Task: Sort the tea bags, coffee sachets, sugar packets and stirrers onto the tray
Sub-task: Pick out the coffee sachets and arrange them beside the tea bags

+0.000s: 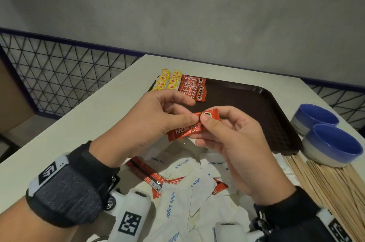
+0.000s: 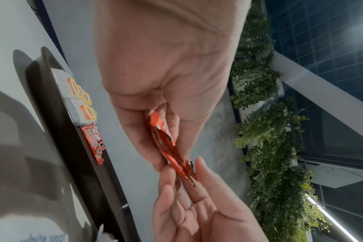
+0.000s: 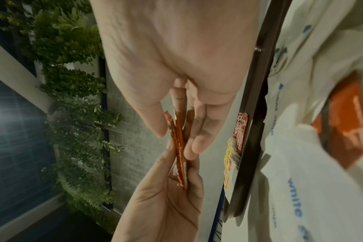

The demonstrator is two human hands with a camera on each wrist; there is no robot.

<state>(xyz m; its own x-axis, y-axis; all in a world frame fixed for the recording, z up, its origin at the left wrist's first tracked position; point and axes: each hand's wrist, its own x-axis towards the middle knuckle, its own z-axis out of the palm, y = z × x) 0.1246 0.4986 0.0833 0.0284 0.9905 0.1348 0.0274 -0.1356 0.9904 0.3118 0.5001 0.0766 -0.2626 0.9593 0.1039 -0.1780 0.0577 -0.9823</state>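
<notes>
Both hands pinch the red coffee sachets (image 1: 192, 125) above the near edge of the tray (image 1: 256, 107): left hand (image 1: 158, 117) and right hand (image 1: 227, 139), fingers curled on them. Their long axis runs left-right; the laid coffee row (image 1: 192, 87) lies just beyond, nearer the left hand.

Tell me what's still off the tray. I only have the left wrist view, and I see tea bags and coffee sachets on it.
Observer: A pile of white sugar packets lies on the table, at the near edge of the tray.
Operator: Any coffee left there?
Observer: Yes, loose coffee sachets lie mixed in among them.
Operator: And the stirrers?
Observer: The wooden stirrers lie on the table to the right of that pile, beside two blue bowls.
</notes>
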